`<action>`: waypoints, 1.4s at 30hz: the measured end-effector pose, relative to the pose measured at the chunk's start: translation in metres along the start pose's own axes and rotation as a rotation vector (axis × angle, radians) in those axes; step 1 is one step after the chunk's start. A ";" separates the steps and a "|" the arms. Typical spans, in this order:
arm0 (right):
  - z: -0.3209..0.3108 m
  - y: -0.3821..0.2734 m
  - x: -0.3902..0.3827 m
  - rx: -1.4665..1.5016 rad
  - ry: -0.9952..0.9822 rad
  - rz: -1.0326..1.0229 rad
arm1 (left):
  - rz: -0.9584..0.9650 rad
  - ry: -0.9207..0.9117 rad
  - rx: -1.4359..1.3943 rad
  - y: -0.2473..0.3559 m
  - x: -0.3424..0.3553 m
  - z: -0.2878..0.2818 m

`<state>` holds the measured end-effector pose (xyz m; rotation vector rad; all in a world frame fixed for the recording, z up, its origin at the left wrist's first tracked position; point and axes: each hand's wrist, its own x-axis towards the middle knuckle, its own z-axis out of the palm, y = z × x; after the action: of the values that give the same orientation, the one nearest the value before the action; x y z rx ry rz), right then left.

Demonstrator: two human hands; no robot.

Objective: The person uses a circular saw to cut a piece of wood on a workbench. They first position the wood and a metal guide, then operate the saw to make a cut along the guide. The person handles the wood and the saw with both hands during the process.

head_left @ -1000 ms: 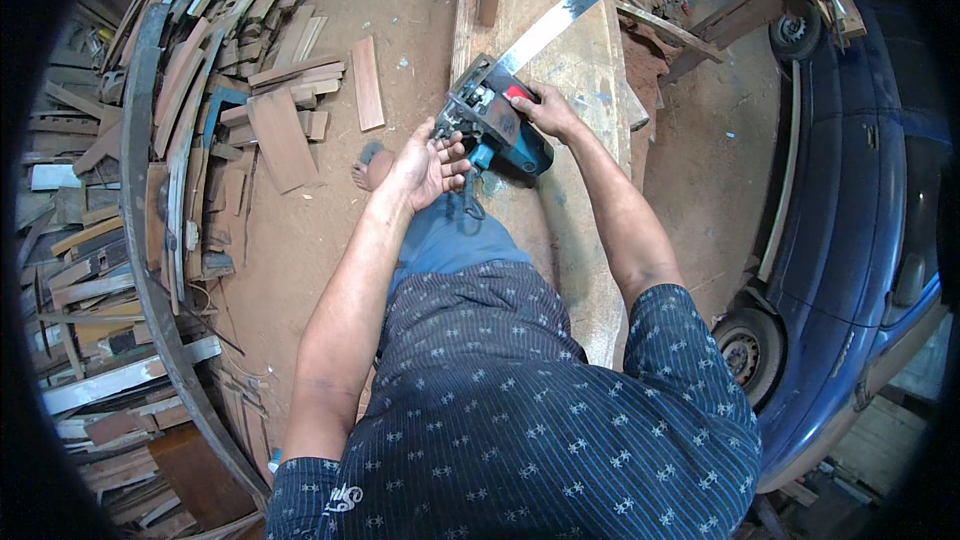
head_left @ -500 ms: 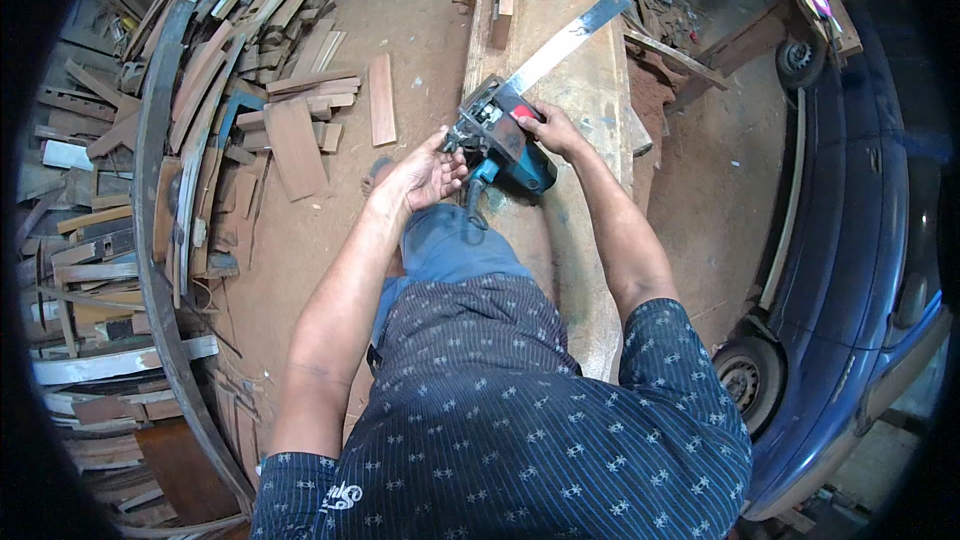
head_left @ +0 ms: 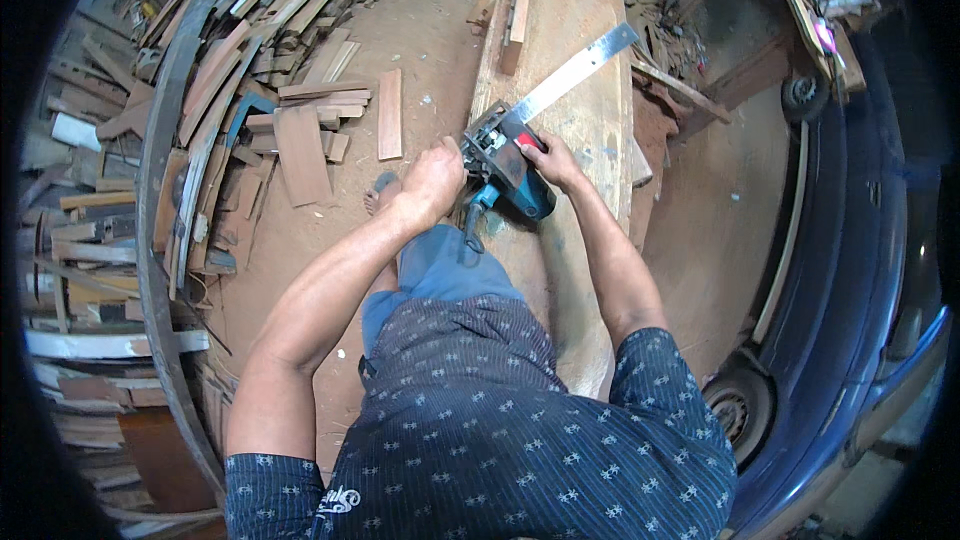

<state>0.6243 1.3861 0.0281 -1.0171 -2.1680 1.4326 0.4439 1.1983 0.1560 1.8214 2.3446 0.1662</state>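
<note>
On the bench plank [head_left: 578, 105] lies a teal-and-black corded power tool [head_left: 510, 170], tilted with its metal underside facing up. I cannot tell its exact kind. My right hand [head_left: 552, 160] grips its right side, thumb by a red patch. My left hand [head_left: 437, 180] is closed at the tool's left edge, its back toward me; whatever its fingers hold is hidden. A long flat metal strip [head_left: 570, 70] slants up to the right from the tool's far end. The cable [head_left: 472, 230] loops down over my leg.
A narrow wooden piece [head_left: 518, 15] lies along the bench's far left. Several offcuts [head_left: 303, 155] and stacked boards [head_left: 250, 0] fill the floor at left, behind a long curved beam [head_left: 152, 190]. A blue car [head_left: 850, 270] stands at right, near a wooden post [head_left: 740, 75].
My left hand has turned over from palm-up with loosely curled fingers to a closed fist at the tool's edge, its elbow swung outward. My right hand keeps its grip; the view has shifted slightly.
</note>
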 end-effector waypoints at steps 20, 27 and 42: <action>0.003 0.016 0.000 0.175 0.025 -0.010 | -0.504 0.101 -0.417 0.072 -0.007 0.038; 0.002 -0.001 -0.004 0.194 -0.023 0.019 | -1.157 -0.078 -1.921 0.064 0.013 0.053; 0.002 0.011 0.003 0.258 -0.036 0.041 | -0.884 -0.386 -2.147 0.035 -0.003 0.059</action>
<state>0.6253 1.3899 0.0171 -0.9520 -1.9311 1.7083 0.4894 1.2034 0.1051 -0.2248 1.0164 1.2590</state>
